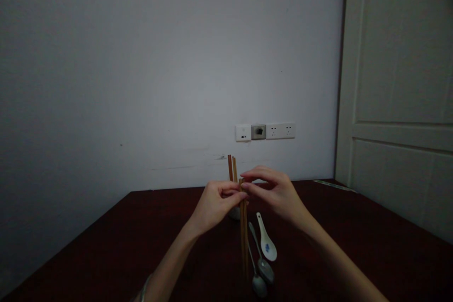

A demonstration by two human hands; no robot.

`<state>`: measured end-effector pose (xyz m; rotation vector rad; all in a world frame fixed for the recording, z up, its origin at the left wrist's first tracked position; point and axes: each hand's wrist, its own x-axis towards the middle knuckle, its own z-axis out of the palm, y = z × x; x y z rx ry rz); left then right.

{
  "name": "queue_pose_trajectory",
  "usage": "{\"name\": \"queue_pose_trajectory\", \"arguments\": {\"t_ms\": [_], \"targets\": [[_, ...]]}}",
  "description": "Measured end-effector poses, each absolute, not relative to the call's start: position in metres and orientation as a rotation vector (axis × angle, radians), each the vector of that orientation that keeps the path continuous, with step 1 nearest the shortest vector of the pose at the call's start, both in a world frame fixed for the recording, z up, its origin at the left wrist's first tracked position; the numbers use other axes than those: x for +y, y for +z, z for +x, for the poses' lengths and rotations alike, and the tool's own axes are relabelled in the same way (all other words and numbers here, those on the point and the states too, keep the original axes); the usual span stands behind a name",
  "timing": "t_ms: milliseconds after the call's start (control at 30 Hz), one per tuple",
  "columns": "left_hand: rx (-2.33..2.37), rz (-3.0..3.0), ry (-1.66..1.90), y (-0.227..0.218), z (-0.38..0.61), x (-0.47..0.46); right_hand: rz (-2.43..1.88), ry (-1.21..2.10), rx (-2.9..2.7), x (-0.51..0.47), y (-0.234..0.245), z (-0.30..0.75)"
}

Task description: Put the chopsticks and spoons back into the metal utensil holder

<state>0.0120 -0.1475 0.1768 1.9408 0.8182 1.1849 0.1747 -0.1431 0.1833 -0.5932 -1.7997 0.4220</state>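
Note:
My left hand is closed around a bundle of brown wooden chopsticks, held upright with their lower ends toward the dark red table. My right hand pinches the top of the same bundle from the right. Two taller chopstick ends stick up behind my fingers. Below the hands lie a white ceramic spoon with a blue mark and two metal spoons, side by side on the table.
A pale wall stands behind the table with a row of white sockets. A white door is at the right. A small pale object sits partly hidden behind my left hand.

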Motion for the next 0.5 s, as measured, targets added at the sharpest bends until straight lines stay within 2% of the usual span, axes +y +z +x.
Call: {"name": "queue_pose_trajectory", "arguments": {"t_ms": [200, 500], "targets": [[0.803, 1.925, 1.153, 0.1745, 0.0124, -0.1448, -0.522, 0.354, -1.830, -0.1399, 0.1802, 0.1749], [0.823, 1.946, 1.109, 0.1789, 0.0135, -0.1477, -0.533, 0.444, -1.815, -0.1388, 0.1771, 0.1765]]}}
